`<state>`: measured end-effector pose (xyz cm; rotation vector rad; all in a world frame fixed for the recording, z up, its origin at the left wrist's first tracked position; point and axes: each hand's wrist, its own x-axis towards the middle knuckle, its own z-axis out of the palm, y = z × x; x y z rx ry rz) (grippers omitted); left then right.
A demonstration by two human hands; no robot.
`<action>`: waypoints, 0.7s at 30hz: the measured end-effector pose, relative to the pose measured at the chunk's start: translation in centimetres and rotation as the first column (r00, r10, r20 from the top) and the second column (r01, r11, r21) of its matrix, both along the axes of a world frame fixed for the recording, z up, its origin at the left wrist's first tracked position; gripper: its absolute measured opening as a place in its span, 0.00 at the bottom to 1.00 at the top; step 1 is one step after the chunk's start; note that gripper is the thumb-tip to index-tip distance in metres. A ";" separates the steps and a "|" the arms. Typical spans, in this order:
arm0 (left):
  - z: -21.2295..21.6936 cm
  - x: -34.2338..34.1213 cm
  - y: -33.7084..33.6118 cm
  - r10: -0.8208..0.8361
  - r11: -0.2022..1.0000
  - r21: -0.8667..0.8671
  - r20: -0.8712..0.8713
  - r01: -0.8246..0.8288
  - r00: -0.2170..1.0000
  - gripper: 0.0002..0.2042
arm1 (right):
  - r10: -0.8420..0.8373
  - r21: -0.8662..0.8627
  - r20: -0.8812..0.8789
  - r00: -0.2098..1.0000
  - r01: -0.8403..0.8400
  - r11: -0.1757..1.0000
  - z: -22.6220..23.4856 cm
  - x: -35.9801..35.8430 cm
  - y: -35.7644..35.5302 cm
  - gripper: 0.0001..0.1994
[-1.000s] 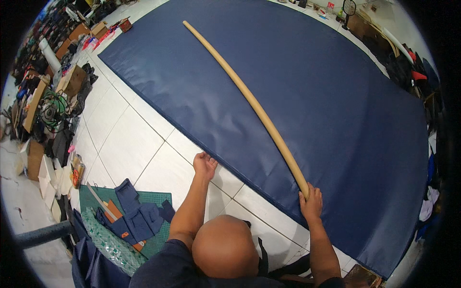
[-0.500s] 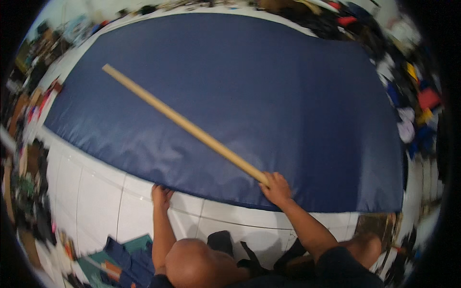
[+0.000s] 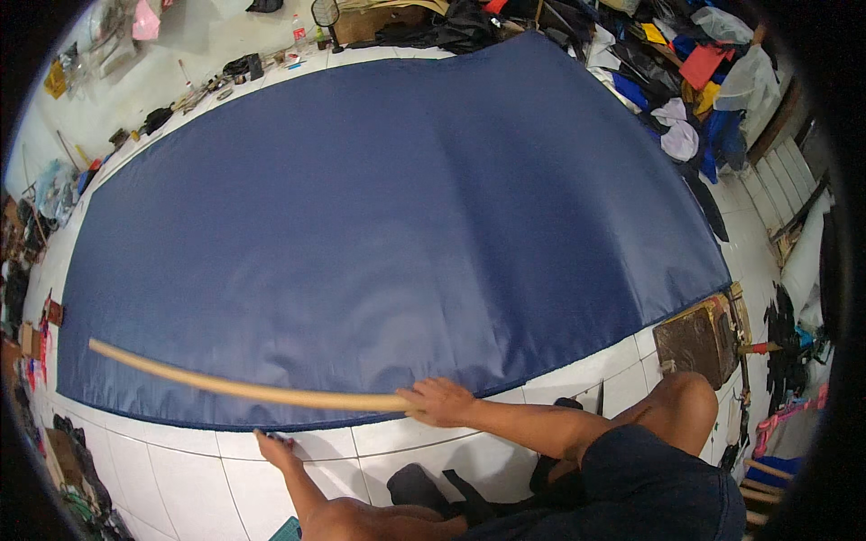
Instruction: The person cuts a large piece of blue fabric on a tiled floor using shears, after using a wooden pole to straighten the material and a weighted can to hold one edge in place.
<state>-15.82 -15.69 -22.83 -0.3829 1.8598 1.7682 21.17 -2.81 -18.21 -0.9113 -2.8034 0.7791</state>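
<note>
A large navy blue sheet with a slight sheen (image 3: 298,216) lies spread on the floor, with a broad soft fold on its right half. Along its near edge runs a long, light wooden stick (image 3: 244,386), slanting a little toward the far left. My right hand (image 3: 439,402) grips the stick's right end, above the sheet's near edge. My left hand (image 3: 278,448) is at that edge, farther left, its fingers curled. Something small and dark shows at the left fingers, too small to make out.
White floor tiles (image 3: 185,478) surround the sheet. A brown board (image 3: 695,350) lies by its near right corner. Heaped fabrics and bags (image 3: 686,81) fill the far right. A small fan (image 3: 327,18) and a bottle (image 3: 299,32) stand beyond the far edge.
The stick has swung from a steep diagonal across the sheet to nearly along the near edge. My right hand has moved left with it. The whole view has turned and shifted.
</note>
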 end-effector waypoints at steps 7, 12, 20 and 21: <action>-2.3 -2.3 -4.5 -0.062 0.949 -0.300 -0.479 -0.097 0.876 0.27 | 0.227 -0.142 -0.044 0.973 -0.231 0.963 -1.1 -3.8 -6.4 0.26; -3.1 -2.6 -8.0 -0.231 0.793 -0.597 -0.472 -0.116 0.851 0.30 | 0.257 -0.246 -0.040 0.966 -0.259 0.934 -1.7 -5.0 -7.5 0.22; 0.2 -2.8 -2.5 -0.749 0.507 -0.826 -0.564 -0.248 0.347 0.33 | -0.229 0.173 -0.095 0.969 0.242 0.955 -3.9 -5.7 4.0 0.23; 1.2 -2.6 -0.8 -0.780 0.550 -0.822 -0.568 -0.146 0.262 0.33 | -0.314 0.017 0.015 0.949 0.314 0.949 -0.1 -5.6 8.0 0.27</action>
